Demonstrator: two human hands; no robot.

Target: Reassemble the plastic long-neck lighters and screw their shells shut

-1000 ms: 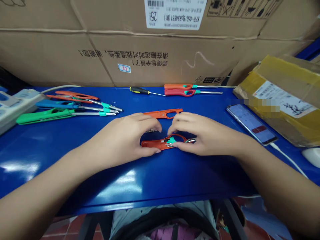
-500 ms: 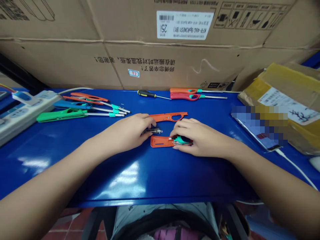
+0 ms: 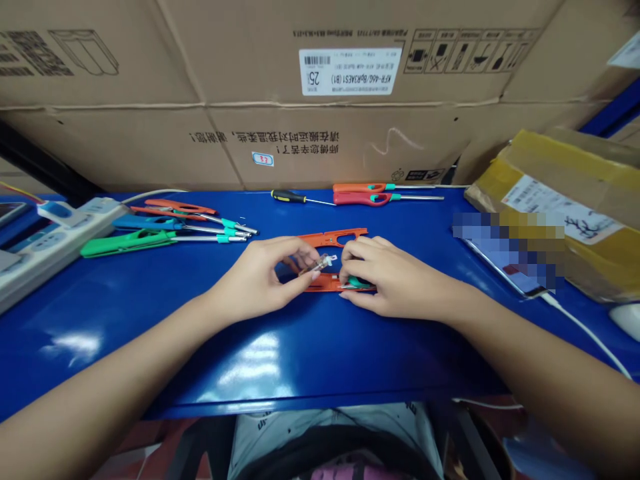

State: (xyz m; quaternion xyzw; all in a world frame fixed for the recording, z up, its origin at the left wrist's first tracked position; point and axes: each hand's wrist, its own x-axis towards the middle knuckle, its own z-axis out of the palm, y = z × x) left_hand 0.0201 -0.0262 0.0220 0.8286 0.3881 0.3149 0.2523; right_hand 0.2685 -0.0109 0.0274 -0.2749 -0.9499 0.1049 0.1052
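Between the thumb and fingers of my left hand [image 3: 273, 277] is a small translucent lighter fuel tank [image 3: 323, 265] with a white tip, tilted up to the right. It is above an orange lighter half-shell [image 3: 323, 285] lying on the table. My right hand [image 3: 387, 273] is closed around the right end of this half-shell, where a green trigger piece [image 3: 359, 283] and thin wires sit. The fingers hide much of that end. Just behind both hands lies the other orange half-shell [image 3: 333, 238], with an oval trigger opening.
A yellow-black screwdriver [image 3: 289, 197] and two lighters, one red [image 3: 360, 199], lie at the back by a large cardboard box [image 3: 270, 80]. Left are green [image 3: 127, 244], blue and orange lighters and a power strip [image 3: 60, 237]. Right are a phone [image 3: 500, 260] and a taped parcel [image 3: 555, 200].
My left hand has moved right and raised the fuel tank, its white tip now pointing up toward my right hand. My right hand stays on the half-shell. The camera view has tilted slightly up.
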